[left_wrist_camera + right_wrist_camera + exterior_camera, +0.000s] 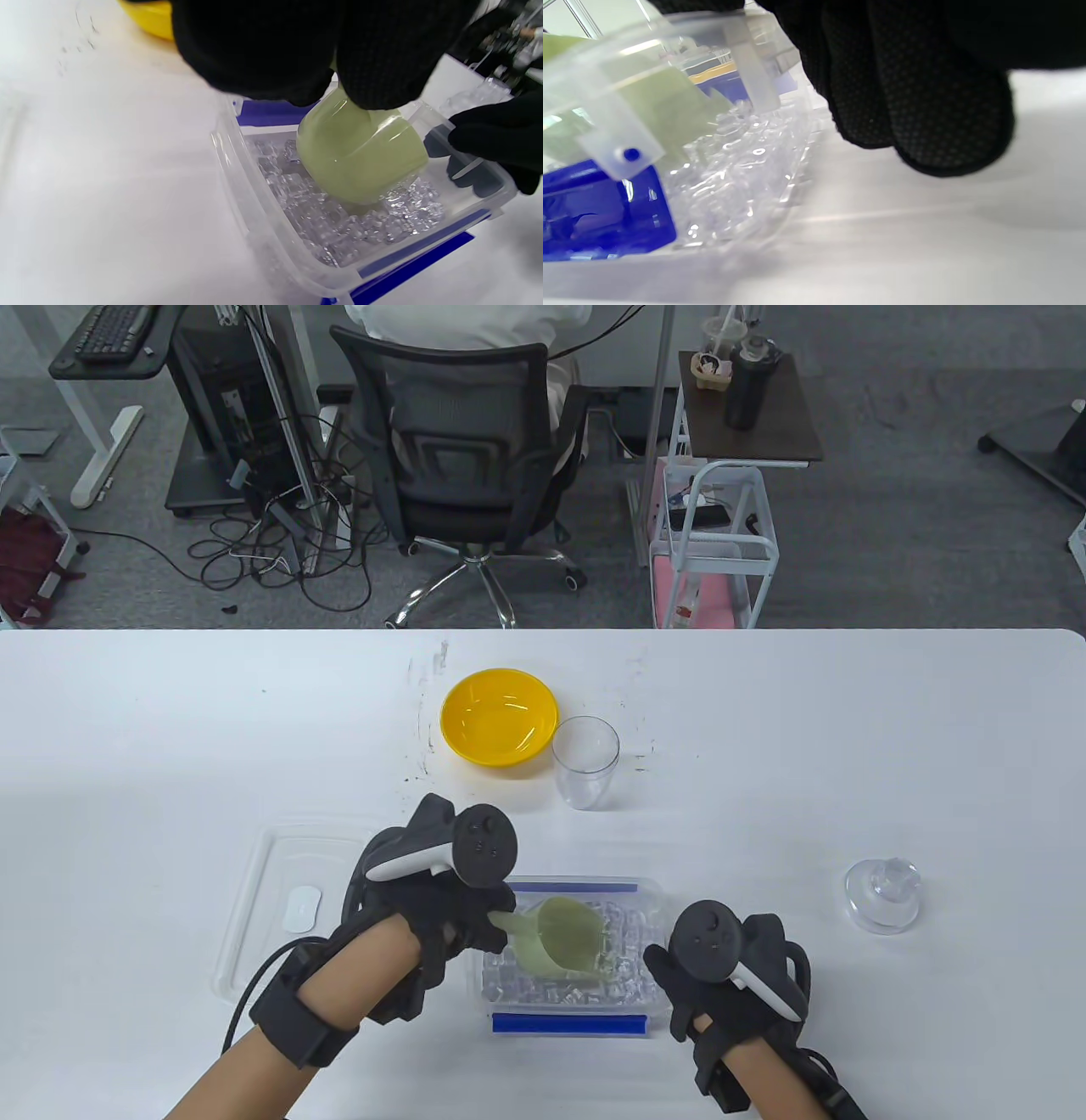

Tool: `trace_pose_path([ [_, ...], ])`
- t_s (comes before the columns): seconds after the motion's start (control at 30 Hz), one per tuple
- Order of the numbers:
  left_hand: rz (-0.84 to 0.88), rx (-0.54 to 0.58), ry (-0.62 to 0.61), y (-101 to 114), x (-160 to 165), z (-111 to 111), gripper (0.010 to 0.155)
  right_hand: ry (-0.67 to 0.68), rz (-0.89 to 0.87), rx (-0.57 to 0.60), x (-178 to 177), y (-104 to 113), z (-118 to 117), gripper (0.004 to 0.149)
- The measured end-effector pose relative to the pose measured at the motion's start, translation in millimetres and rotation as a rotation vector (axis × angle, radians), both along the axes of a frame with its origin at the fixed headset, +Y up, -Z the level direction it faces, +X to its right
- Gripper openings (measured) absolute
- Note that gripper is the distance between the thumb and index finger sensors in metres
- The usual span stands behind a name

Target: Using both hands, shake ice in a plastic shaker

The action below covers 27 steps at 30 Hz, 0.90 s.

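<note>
Table view, read left to right. A clear lid (271, 899) lies flat on the counter (127, 746) just outside the left hand (424, 891), set aside, it seems, so the ice container (645, 891) stays open from above. The left hand's grip is clenched on the handle of a pale green scoop (564, 937), whose bowl is dipped into the ice cubes (628, 933); the left wrist view shows the scoop (360, 165) tilted with its mouth down among the cubes (339, 228). This reads as the loading step, before any shaking. Beyond that grip, across open counter, stand a yellow bowl (499, 717) and, just beside it, a clear plastic shaker cup (585, 762), upright, mouth open, well apart from both hands. The right hand (730, 967) rests against the container's right end, probably steadying it; its fingers (925, 110) curl down beside the wall, but whether they grasp it cannot be told. Further right, a clear domed shaker lid (882, 892) sits alone. The container's blue clips (570, 1024) mark its near and far rims; the scoop's lift path toward the cup looks unobstructed.
</note>
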<state>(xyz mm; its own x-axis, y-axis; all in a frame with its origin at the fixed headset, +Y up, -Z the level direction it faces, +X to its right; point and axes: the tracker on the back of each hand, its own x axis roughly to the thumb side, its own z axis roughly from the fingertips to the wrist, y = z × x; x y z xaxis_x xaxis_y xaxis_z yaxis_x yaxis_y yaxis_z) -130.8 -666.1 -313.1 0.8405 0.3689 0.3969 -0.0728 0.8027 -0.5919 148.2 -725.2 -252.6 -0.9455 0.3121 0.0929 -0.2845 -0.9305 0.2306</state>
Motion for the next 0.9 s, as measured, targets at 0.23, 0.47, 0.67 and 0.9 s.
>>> trace_pose_path([
  [0.23, 0.155, 0.092, 0.020, -20.0, -10.5, 5.5, 0.057, -0.001, -0.015, -0.020, 1.2, -0.5, -0.7, 0.083],
  [0.47, 0.276, 0.178, 0.003, -46.5, -13.6, 11.3, 0.056, 0.005, -0.044, -0.030, 3.2, -1.9, -2.5, 0.083],
  [0.67, 0.314, 0.187, 0.004, -53.3, -12.6, 14.3, 0.056, 0.005, -0.056, -0.042, 4.3, -2.4, -3.4, 0.084],
  [0.9, 0.462, 0.049, 0.051, -62.4, -28.5, 8.1, 0.057, 0.009, -0.075, -0.068, 5.1, -5.0, -3.7, 0.088],
])
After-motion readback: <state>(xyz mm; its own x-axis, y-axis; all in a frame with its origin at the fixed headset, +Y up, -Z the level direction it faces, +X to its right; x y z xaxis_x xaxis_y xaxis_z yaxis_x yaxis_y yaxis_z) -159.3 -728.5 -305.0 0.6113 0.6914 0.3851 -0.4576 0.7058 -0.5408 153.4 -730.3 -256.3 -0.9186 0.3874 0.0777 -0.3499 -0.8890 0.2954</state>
